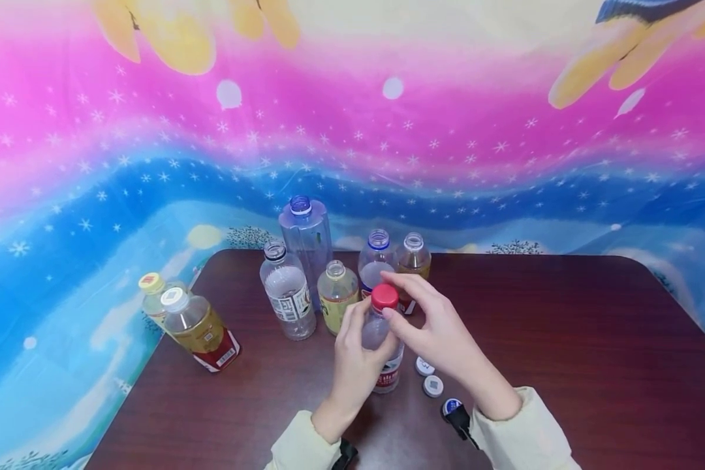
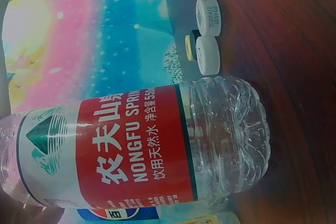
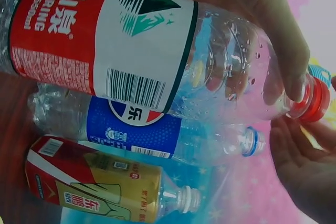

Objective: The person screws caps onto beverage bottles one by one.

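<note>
A clear plastic water bottle [image 1: 390, 373] with a red-and-white label stands upright on the table before me. My left hand [image 1: 355, 369] grips its upper part, thumb and fingers round the shoulder. Thumb and index finger of my right hand [image 1: 440, 326] pinch the red cap [image 1: 385, 297], which sits on the bottle's neck. In the right wrist view the red cap [image 3: 315, 99] shows between the fingertips of both hands. The left wrist view shows the bottle's label [image 2: 136, 145] and ribbed base, with a few droplets inside seen from the right.
Behind stand several uncapped bottles, among them a tall bluish one [image 1: 307, 245], a white-labelled one [image 1: 290, 300] and a yellow-labelled one [image 1: 338, 303]. Two capped bottles, one gold and red [image 1: 205, 329], stand at left. Loose caps [image 1: 433, 386] lie right of the hands on the brown table [image 1: 564, 352].
</note>
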`<state>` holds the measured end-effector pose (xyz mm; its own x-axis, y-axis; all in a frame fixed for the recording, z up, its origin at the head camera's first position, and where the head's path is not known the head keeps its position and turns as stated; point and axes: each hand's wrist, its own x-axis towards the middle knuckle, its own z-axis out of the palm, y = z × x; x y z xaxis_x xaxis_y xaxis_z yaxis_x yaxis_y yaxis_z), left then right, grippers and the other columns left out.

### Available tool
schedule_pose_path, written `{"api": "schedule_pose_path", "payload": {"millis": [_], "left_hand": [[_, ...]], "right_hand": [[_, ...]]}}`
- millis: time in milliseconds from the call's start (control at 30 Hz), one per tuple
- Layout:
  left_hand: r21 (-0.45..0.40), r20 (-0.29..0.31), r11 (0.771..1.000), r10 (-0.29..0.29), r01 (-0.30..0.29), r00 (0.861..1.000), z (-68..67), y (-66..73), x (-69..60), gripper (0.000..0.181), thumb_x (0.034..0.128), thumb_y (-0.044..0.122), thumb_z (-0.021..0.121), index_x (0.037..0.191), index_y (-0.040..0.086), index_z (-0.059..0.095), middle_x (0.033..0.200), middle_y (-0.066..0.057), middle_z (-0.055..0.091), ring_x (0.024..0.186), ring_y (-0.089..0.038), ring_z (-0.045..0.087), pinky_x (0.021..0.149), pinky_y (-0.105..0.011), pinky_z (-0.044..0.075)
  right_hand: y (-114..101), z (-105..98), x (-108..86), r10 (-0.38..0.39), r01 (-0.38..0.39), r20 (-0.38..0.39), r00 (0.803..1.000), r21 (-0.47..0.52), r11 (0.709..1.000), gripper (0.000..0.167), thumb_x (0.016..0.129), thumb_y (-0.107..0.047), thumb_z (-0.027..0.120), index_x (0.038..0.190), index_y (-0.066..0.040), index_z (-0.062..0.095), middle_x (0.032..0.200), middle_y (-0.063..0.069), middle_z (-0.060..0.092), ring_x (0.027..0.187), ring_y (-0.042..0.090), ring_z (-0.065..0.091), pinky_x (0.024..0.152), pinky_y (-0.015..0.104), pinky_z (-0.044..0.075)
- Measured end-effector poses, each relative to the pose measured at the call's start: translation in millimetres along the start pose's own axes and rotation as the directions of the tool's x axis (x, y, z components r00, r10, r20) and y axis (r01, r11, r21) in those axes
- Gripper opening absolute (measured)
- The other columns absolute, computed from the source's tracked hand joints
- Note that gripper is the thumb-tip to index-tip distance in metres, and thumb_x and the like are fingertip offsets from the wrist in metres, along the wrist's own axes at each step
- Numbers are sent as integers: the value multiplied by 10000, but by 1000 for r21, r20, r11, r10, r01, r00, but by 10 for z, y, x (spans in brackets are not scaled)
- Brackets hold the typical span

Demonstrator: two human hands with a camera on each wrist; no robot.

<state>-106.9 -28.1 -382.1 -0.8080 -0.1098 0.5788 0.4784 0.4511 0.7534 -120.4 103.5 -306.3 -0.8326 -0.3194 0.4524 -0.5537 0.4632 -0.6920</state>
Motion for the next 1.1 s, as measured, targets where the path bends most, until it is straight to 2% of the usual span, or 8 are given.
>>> {"api": "schedule_pose_path", "payload": {"millis": [100, 233, 400, 500, 567, 667, 800, 1100], "left_hand": [[-8, 4, 1000, -8, 8, 1000, -2, 0, 1, 487, 792, 189, 751, 1227, 68, 569, 1108, -61, 604, 1052, -181, 603, 894, -364, 524], [-17, 4, 1000, -5, 5, 1000, -2, 3, 2, 487, 801, 210, 750, 1232, 78, 565, 1126, -65, 600, 1062, -175, 596, 897, -360, 523], [-21, 2, 1000, -6, 6, 1000, 3, 1, -4, 493, 801, 206, 753, 1238, 81, 562, 1131, -67, 597, 1071, -177, 593, 899, -366, 521], [-28, 5, 1000, -15, 15, 1000, 3, 0, -13, 499, 797, 190, 756, 1240, 75, 558, 1133, -68, 595, 1083, -180, 588, 908, -375, 520], [-32, 5, 999, -17, 17, 1000, 4, -2, -17, 499, 790, 167, 756, 1236, 67, 557, 1132, -71, 594, 1088, -185, 584, 914, -378, 518], [-31, 2, 999, -6, 6, 1000, 8, -12, -19, 497, 782, 146, 755, 1231, 62, 559, 1131, -76, 594, 1093, -191, 584, 918, -370, 514], [-26, -6, 1000, 10, -10, 1000, 14, -24, -20, 493, 780, 154, 751, 1227, 63, 563, 1127, -78, 597, 1077, -189, 586, 902, -353, 514], [-39, 1, 999, 0, 0, 1000, 2, -5, -30, 496, 791, 172, 752, 1238, 77, 558, 1125, -66, 592, 1077, -176, 580, 899, -355, 512]], "right_hand": [[8, -23, -7, 4, -5, 14, 1000, 33, 999, 385, 889, -81, 629, 1274, -88, 606, 1185, 62, 653, 968, 92, 576, 780, 232, 481], [13, -37, 5, 33, -33, -3, 999, 37, 999, 334, 881, -100, 655, 1215, -94, 646, 1109, 41, 684, 892, 45, 567, 740, 219, 474], [9, -10, 38, 126, -125, -11, 992, 71, 990, 314, 818, -119, 736, 1113, -75, 635, 1002, 55, 683, 804, 87, 584, 711, 230, 502], [8, 21, 47, 155, -154, -6, 988, 90, 984, 355, 802, -125, 754, 1114, -72, 592, 989, 67, 673, 833, 144, 611, 730, 241, 516], [11, 38, 44, 135, -135, 7, 991, 99, 986, 395, 821, -120, 733, 1176, -59, 571, 1035, 83, 667, 858, 179, 612, 725, 243, 521], [23, 41, 25, 60, -62, 27, 998, 89, 994, 414, 862, -100, 674, 1261, -68, 567, 1136, 82, 646, 891, 158, 581, 725, 231, 508], [37, 16, 1, -13, 12, 25, 1000, 70, 998, 377, 881, -82, 636, 1256, -105, 608, 1176, 54, 640, 892, 78, 531, 709, 213, 475], [11, 2, -6, 37, -36, -6, 999, 72, 997, 339, 863, -98, 676, 1200, -86, 649, 1101, 52, 666, 814, 80, 527, 676, 218, 464]]}}
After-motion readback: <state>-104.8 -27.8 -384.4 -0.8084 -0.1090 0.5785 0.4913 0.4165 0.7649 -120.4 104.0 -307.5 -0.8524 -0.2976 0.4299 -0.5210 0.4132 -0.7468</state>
